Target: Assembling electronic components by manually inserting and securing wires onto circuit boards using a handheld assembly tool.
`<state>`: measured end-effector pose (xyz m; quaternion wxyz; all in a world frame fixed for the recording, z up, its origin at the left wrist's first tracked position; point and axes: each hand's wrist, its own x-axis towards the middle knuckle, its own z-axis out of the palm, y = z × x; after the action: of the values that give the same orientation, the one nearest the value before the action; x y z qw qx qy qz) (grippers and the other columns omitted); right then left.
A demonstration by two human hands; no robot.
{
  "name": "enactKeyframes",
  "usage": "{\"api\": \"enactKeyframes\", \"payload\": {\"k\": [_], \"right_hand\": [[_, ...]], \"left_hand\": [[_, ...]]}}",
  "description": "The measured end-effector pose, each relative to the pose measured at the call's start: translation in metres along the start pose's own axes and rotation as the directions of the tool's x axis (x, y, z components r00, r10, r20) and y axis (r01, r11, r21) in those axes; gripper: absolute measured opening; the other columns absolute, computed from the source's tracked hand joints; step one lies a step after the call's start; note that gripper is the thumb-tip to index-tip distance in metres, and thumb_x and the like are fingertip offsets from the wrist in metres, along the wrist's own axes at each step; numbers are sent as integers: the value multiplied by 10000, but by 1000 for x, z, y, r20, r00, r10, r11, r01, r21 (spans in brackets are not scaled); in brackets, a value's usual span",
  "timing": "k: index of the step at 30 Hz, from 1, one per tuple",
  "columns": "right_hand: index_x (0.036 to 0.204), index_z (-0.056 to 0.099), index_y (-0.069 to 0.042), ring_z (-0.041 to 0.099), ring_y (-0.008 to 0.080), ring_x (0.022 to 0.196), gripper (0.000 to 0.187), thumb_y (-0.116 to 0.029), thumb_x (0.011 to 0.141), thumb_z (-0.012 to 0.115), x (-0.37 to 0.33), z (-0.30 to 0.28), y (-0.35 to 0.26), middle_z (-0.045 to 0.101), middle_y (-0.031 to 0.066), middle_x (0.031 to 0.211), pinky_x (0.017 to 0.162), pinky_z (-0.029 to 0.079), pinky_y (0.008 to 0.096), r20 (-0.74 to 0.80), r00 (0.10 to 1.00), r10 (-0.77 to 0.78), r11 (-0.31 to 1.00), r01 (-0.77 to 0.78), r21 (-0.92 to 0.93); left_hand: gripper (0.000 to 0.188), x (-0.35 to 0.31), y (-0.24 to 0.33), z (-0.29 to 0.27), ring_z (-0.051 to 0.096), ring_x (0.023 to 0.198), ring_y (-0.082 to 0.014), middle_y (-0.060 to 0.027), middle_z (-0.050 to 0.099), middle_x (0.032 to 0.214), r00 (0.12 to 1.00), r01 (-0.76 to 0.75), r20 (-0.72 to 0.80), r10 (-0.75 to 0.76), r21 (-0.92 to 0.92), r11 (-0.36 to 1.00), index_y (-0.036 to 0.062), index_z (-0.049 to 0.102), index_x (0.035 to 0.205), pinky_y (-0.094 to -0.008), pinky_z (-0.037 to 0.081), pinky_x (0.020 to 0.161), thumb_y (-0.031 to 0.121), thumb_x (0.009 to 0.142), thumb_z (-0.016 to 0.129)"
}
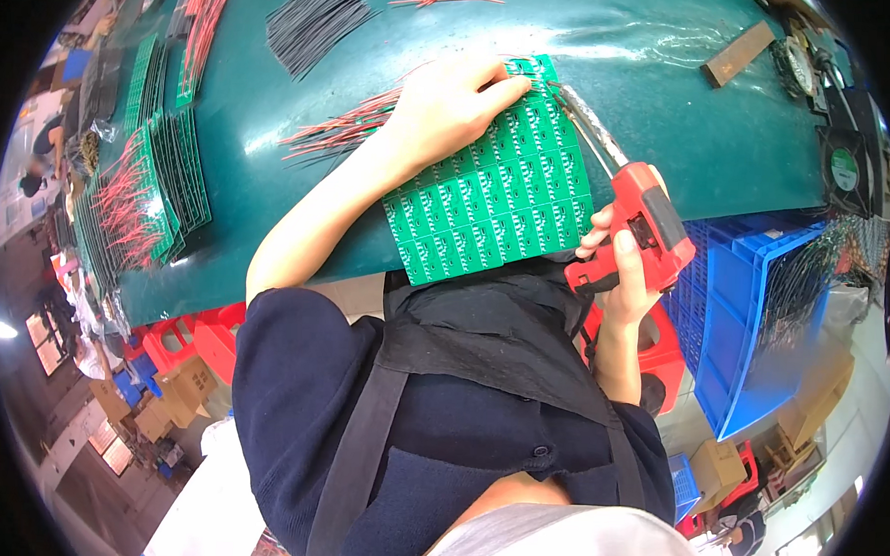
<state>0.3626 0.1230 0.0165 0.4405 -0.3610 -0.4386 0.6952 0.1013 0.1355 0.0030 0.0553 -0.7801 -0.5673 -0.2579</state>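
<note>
A green circuit board panel (497,196), made up of many small boards, lies at the table's near edge in front of me. My left hand (456,107) reaches over its far side, thumb and fingers closed on thin wires by the top right corner. Red and black wires (347,126) fan out leftward from under that hand. My right hand (627,270) grips a red soldering gun (651,226) with a black top. The metal tip (561,90) points at the panel's corner, close to my left fingertips; whether it touches a pad is too small to tell.
Black wires (317,24) lie in a bundle at the back. Wired panels (169,185) stack at the left. A brown block (737,55) and a small fan (846,169) sit at the right. Beside the table stands a blue crate (732,327) near a red stool (663,359).
</note>
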Motion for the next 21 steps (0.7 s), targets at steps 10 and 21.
{"api": "enactKeyframes", "payload": {"k": [10, 21], "right_hand": [[1260, 435, 58, 632, 170, 692, 460, -106, 864, 602, -1, -2, 2, 620, 145, 922, 599, 560, 303, 26, 999, -21, 1000, 20, 5], [1154, 508, 58, 634, 178, 685, 345, -94, 859, 600, 2, 1, -7, 625, 140, 902, 594, 560, 306, 28, 999, 34, 999, -33, -25]], "left_hand": [[228, 1, -2, 4, 618, 699, -196, -24, 608, 784, 1000, -18, -7, 17, -30, 999, 137, 680, 949, -294, 512, 592, 97, 727, 656], [242, 5, -3, 5, 616, 689, -195, -19, 604, 774, 1000, -12, -22, 11, -43, 999, 141, 680, 939, -299, 511, 581, 77, 707, 657]]}}
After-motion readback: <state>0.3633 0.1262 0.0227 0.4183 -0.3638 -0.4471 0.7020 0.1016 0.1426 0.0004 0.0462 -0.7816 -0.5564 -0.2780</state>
